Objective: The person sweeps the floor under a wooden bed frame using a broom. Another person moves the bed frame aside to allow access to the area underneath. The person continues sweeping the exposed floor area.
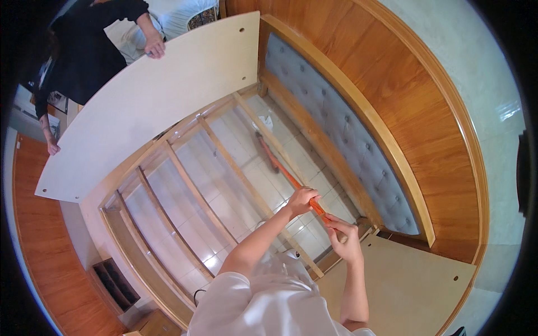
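Both of my hands are closed around the orange handle of a broom (287, 173). My left hand (302, 201) grips higher up toward the floor end, and my right hand (343, 239) holds the handle closer to my body. The broom's dark head reaches down between the wooden slats (224, 151) of a bed frame to the tiled floor (232, 187). Close to that head lies a crumpled white scrap (263, 122), partly behind a slat.
At upper left a person in black (89, 50) holds a large pale board (157, 95) tilted up with both hands. A grey tufted headboard (336, 129) runs along the right. Another pale board (398, 280) lies flat at lower right. Slats cross the frame around my legs.
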A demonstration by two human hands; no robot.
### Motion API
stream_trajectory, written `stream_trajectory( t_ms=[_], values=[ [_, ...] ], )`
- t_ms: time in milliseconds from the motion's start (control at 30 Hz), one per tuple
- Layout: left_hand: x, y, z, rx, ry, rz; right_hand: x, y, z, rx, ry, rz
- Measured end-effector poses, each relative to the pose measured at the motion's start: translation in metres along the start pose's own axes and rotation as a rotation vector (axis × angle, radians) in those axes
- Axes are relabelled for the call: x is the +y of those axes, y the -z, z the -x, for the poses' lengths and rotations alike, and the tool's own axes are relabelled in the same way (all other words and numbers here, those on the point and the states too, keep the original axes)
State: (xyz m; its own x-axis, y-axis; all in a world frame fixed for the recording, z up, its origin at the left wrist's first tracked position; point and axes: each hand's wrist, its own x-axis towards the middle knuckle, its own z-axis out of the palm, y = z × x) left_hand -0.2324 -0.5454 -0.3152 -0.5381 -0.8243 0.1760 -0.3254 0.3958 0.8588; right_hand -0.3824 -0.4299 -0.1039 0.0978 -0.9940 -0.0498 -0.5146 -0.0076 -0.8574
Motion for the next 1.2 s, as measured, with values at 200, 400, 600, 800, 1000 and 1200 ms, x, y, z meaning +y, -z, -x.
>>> stream_trajectory(
  t_ms=[200, 400, 600, 800, 1000, 1200],
  values=[
    [-0.085, 0.007, 0.03, -0.029, 0.205, -0.133, 0.056, -0.082, -0.035, -0.123, 0.035, -0.076],
    [-0.09, 0.025, 0.081, 0.057, 0.289, -0.21, 0.05, -0.098, -0.027, -0.185, 0.02, -0.191],
    [-0.011, -0.011, 0.051, 0.064, 0.213, -0.179, 0.021, -0.022, 0.014, 0.001, -0.043, -0.147],
    [0.107, -0.079, 0.034, -0.117, -0.172, 0.115, 0.011, 0.067, 0.117, 0.227, -0.067, 0.013],
    [0.205, -0.15, 0.058, -0.598, -0.289, 0.316, -0.008, 0.1, 0.219, 0.402, -0.269, 0.121],
    [0.234, -0.255, 0.1, -0.923, -0.479, 0.576, -0.024, 0.098, 0.274, 0.699, -0.467, 0.232]
  ],
)
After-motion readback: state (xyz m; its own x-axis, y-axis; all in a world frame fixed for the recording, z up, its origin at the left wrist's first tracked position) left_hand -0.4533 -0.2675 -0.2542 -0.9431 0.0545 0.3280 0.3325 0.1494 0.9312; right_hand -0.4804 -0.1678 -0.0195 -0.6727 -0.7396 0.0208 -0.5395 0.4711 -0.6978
